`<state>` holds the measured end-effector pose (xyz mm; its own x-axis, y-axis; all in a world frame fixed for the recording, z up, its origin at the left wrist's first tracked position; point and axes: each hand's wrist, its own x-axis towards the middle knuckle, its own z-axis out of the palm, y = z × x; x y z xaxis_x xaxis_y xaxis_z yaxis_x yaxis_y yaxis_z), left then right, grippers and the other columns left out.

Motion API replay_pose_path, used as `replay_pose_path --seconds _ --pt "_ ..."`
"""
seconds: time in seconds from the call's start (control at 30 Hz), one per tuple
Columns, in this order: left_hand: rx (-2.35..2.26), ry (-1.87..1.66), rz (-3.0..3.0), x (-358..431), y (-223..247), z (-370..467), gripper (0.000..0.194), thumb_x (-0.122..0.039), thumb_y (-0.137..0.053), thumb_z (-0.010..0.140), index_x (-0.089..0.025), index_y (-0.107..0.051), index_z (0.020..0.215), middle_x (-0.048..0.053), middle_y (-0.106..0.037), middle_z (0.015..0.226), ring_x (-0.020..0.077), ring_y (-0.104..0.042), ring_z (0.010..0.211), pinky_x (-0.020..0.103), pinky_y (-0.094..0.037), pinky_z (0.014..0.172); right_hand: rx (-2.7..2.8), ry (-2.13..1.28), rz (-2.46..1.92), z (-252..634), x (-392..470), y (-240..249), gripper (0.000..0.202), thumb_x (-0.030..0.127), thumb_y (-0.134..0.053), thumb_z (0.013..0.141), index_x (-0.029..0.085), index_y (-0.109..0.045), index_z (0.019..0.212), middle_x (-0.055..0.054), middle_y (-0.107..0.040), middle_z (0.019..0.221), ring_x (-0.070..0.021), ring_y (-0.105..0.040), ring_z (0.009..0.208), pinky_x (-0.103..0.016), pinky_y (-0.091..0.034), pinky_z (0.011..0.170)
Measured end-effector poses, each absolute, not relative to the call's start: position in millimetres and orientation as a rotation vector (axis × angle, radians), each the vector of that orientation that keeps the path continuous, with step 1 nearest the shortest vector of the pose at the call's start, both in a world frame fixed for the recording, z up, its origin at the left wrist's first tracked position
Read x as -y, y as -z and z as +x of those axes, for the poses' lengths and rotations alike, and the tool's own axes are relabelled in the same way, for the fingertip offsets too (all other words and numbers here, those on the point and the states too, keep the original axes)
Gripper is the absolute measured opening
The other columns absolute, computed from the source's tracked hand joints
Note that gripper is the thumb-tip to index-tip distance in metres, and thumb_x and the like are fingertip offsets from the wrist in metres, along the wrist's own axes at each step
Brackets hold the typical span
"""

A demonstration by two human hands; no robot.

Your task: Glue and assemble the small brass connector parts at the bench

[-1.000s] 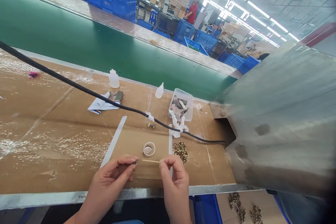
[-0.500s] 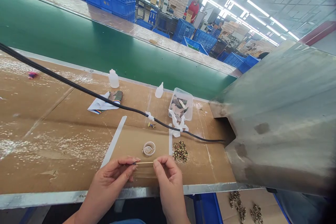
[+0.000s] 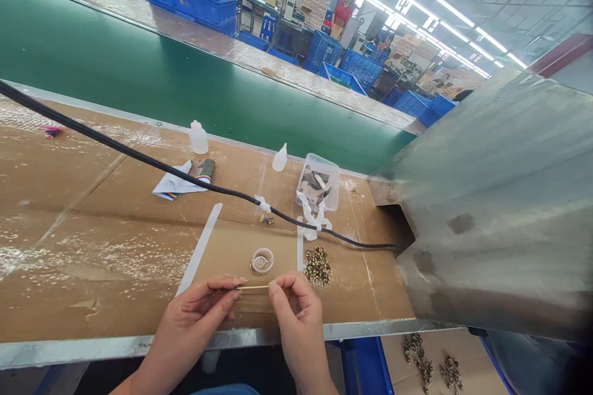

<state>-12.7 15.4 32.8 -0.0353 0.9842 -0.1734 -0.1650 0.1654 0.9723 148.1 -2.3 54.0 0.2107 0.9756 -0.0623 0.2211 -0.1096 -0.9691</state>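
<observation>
Near the front edge of the bench, my right hand (image 3: 299, 315) pinches one end of a thin wooden stick (image 3: 254, 287) like a toothpick. The stick's other end meets the fingertips of my left hand (image 3: 201, 308), which are closed on a small dark piece mostly hidden by the fingers. Just beyond the stick sits a small round clear dish (image 3: 262, 260). To its right lies a pile of small gold and dark metal parts (image 3: 317, 266). A couple of similar small pieces (image 3: 267, 220) rest behind the dish, close to the black cable.
A black cable (image 3: 152, 162) crosses above the bench, tied with white strips. Two white squeeze bottles (image 3: 198, 137), a folded cloth (image 3: 202, 170) and a clear plastic box (image 3: 332, 182) stand farther back. A green conveyor belt (image 3: 222, 89) runs behind. A metal housing (image 3: 491, 216) bounds the right.
The view has shifted very slightly. Both hands keep nearly the same pose, with the stick still between them.
</observation>
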Motion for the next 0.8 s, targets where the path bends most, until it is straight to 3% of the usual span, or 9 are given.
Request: replay_pose_path --seconds 0.27,0.57,0.8 --pt "-1.222 -1.171 0.978 -16.2 -32.8 -12.8 0.02 -0.038 -0.081 0.066 -0.021 -0.074 0.075 0.005 -0.078 0.084 0.016 -0.067 0.054 0.023 -0.059 0.051 1.227 -0.903 -1.536 147.7 1.4 -58.5 0.016 0.024 -0.057 0.087 0.018 -0.061 0.073 0.001 -0.056 0.073 -0.014 -0.051 0.068 -0.024 -0.041 0.064" --pt "-1.233 -1.154 0.937 -18.0 -37.9 -12.4 0.025 -0.039 -0.083 0.061 -0.02 -0.073 0.072 0.002 -0.076 0.074 0.0137 -0.064 0.047 0.021 -0.057 0.046 1.235 -0.906 -1.532 148.0 0.1 -57.4 0.016 0.026 -0.057 0.087 0.019 -0.061 0.073 0.001 -0.055 0.072 -0.0146 -0.051 0.067 -0.024 -0.04 0.064" --pt "-1.209 -1.141 0.97 -16.7 -34.7 -13.4 0.021 -0.038 -0.081 0.065 -0.021 -0.074 0.076 0.002 -0.077 0.076 0.014 -0.064 0.05 0.021 -0.057 0.049 1.243 -0.911 -1.547 149.1 0.6 -60.2 0.017 0.026 -0.056 0.087 0.019 -0.06 0.072 0.001 -0.053 0.072 -0.0146 -0.05 0.068 -0.025 -0.039 0.066"
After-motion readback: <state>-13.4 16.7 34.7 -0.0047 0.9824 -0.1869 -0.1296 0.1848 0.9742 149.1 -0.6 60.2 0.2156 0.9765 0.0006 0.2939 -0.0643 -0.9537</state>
